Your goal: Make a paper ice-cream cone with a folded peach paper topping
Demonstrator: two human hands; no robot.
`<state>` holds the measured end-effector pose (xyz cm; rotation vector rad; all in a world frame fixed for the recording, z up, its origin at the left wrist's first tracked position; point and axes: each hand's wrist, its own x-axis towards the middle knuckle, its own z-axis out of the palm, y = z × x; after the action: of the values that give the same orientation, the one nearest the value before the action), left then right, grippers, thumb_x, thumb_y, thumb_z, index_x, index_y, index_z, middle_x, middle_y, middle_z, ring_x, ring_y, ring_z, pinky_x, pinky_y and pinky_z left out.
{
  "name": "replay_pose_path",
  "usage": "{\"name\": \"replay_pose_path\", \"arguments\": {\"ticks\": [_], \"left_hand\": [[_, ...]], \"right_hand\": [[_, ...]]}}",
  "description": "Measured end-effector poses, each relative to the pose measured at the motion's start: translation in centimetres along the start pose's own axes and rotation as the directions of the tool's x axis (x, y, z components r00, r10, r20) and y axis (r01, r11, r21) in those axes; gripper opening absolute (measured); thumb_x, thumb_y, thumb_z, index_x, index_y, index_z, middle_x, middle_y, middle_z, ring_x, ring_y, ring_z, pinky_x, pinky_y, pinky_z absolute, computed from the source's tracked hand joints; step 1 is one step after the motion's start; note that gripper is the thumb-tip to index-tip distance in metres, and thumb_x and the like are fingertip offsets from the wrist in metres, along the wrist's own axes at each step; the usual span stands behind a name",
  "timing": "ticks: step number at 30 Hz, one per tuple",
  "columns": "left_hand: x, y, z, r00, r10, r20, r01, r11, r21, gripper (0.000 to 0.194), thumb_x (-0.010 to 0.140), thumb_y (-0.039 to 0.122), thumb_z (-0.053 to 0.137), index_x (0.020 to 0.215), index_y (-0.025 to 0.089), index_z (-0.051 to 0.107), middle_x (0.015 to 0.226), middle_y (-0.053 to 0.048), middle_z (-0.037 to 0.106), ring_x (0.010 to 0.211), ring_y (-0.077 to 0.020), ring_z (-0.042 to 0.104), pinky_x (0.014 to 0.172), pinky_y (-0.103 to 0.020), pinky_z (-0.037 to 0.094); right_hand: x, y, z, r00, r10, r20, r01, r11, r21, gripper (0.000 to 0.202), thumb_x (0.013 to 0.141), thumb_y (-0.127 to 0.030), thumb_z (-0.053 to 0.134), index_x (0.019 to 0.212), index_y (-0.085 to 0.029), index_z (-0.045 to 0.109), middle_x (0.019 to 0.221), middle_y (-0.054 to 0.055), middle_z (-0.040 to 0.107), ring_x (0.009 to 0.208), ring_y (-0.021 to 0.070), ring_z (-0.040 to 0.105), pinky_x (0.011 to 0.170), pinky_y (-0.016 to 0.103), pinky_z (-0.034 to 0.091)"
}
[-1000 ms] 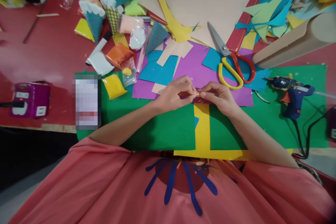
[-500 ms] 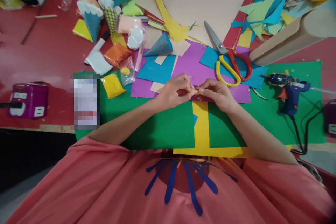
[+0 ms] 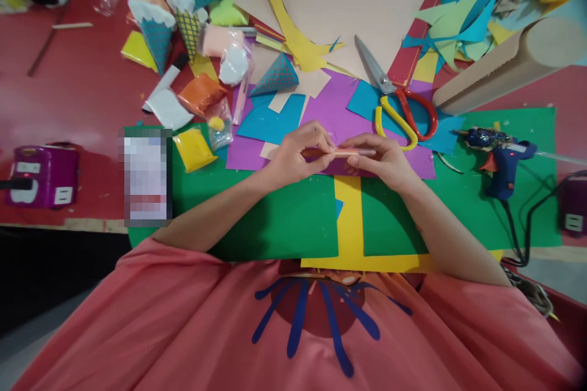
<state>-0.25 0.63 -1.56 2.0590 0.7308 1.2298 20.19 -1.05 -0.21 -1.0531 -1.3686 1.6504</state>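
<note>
My left hand and my right hand meet in front of me over the purple sheet. Between them, level with the table, they pinch a narrow peach-coloured strip. One end is between my left thumb and forefinger; the other lies along my right fingers, which partly hide it. Whether it is folded or rolled I cannot tell. Beyond my right hand lie scissors with one red and one yellow handle, blades apart. A blue patterned paper cone rests past my left hand.
Several decorated cones and packets of coloured clay crowd the left. A blurred phone-like object lies left of my forearm. At right, a blue glue gun with a cable stands on a green sheet, below a beige roll.
The peach-coloured strip now shows lengthwise between my hands, where before only a small bit was visible at my fingertips. My fingers have shifted slightly apart. The view has drifted a little.
</note>
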Motion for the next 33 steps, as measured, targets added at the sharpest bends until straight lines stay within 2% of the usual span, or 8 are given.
{"name": "replay_pose_path", "arguments": {"ticks": [10,16,19,23,25,27,30,33], "left_hand": [[0.3,0.4,-0.4,0.999,-0.032,-0.027,0.029,0.993,-0.119,0.012,0.079,0.019,0.07,0.073,0.017,0.059,0.074,0.0,0.065,0.072,-0.0088,0.063,0.064,-0.023,0.05],[0.1,-0.3,-0.4,0.991,-0.097,-0.09,0.077,0.975,-0.208,0.012,0.075,0.018,0.073,0.073,0.018,0.061,0.073,0.001,0.062,0.071,-0.0086,0.062,0.061,-0.022,0.051],[0.0,-0.6,-0.5,0.978,-0.184,-0.101,0.147,0.944,-0.296,0.013,0.077,0.024,0.073,0.073,0.018,0.062,0.074,0.001,0.061,0.068,-0.0077,0.06,0.061,-0.022,0.053],[0.1,-0.8,-0.5,0.967,-0.208,-0.145,0.15,0.93,-0.335,0.014,0.078,0.025,0.073,0.073,0.019,0.061,0.073,0.001,0.061,0.068,-0.0071,0.06,0.058,-0.02,0.052],[0.2,-0.7,-0.5,0.975,-0.162,-0.15,0.117,0.955,-0.274,0.012,0.078,0.023,0.072,0.073,0.019,0.062,0.073,0.001,0.062,0.071,-0.0078,0.061,0.061,-0.02,0.052],[0.2,-0.6,-0.4,0.983,-0.109,-0.146,0.08,0.978,-0.195,0.012,0.079,0.02,0.071,0.071,0.019,0.061,0.072,0.0,0.063,0.072,-0.0087,0.062,0.064,-0.022,0.053],[0.1,-0.3,-0.2,0.988,-0.052,-0.144,0.039,0.995,-0.094,0.015,0.08,0.021,0.07,0.069,0.019,0.059,0.07,0.001,0.064,0.073,-0.01,0.063,0.066,-0.025,0.052],[0.0,0.0,-0.2,0.992,0.01,-0.128,-0.008,1.0,0.011,0.016,0.081,0.021,0.068,0.07,0.019,0.057,0.071,0.002,0.065,0.072,-0.0098,0.064,0.065,-0.025,0.052]], "right_hand": [[-0.1,-0.3,-1.5,0.999,-0.02,0.027,0.017,0.994,0.104,0.019,0.072,-0.029,0.079,0.088,-0.019,0.075,0.067,-0.001,0.073,0.058,0.0089,0.069,0.056,0.019,0.058],[0.3,-0.9,-2.3,0.967,-0.149,-0.208,0.178,0.975,0.129,0.013,0.07,-0.03,0.079,0.073,-0.019,0.074,0.052,-0.003,0.065,0.042,0.0063,0.057,0.041,0.017,0.046],[0.6,-1.1,-2.9,0.897,-0.238,-0.371,0.296,0.949,0.106,0.014,0.072,-0.029,0.074,0.063,-0.02,0.068,0.043,-0.005,0.056,0.034,0.0059,0.046,0.033,0.018,0.034],[1.0,-0.9,-3.7,0.694,-0.397,-0.6,0.476,0.879,-0.031,0.018,0.08,-0.025,0.065,0.063,-0.021,0.065,0.039,-0.006,0.045,0.033,0.0061,0.038,0.033,0.021,0.028],[1.0,-0.6,-3.8,0.665,-0.429,-0.611,0.454,0.882,-0.125,0.011,0.084,-0.026,0.062,0.077,-0.023,0.071,0.052,-0.004,0.057,0.045,0.008,0.053,0.044,0.022,0.043],[0.9,-0.4,-3.6,0.734,-0.45,-0.509,0.357,0.893,-0.276,0.016,0.087,-0.031,0.06,0.099,-0.028,0.072,0.086,0.0,0.072,0.082,0.0145,0.069,0.077,0.032,0.056],[0.2,-0.5,-2.7,0.792,-0.504,-0.344,0.225,0.765,-0.604,0.027,0.088,-0.037,0.06,0.115,-0.035,0.066,0.131,0.001,0.061,0.13,0.0232,0.051,0.113,0.048,0.036],[-0.7,-0.7,-1.3,0.775,-0.559,-0.294,0.227,0.681,-0.696,0.026,0.093,-0.038,0.051,0.116,-0.035,0.063,0.131,0.002,0.06,0.129,0.0234,0.051,0.111,0.05,0.038]]}}
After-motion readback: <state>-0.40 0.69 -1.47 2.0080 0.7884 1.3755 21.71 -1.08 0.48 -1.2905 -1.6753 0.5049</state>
